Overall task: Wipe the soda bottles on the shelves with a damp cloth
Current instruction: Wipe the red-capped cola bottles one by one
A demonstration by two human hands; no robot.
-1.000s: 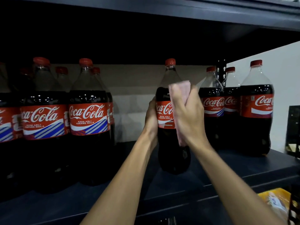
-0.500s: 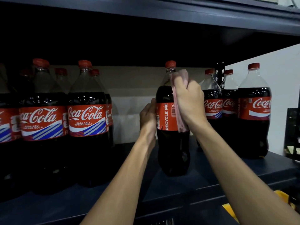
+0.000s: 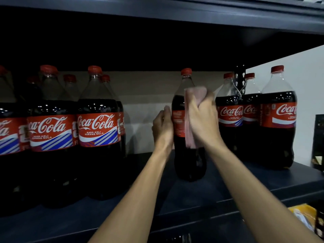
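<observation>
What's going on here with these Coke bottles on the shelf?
A person is cleaning one Coca-Cola bottle that stands apart in the middle of the dark shelf. The left hand grips the bottle at its label to steady it, and the right hand holds a pink cloth against its side. Further bottles stand grouped on both sides.

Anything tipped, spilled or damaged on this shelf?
Nothing stands out. The red-capped plastic cola bottle stands upright on the dark shelf, left hand steadying it, right hand pressing the pink cloth against it.
</observation>
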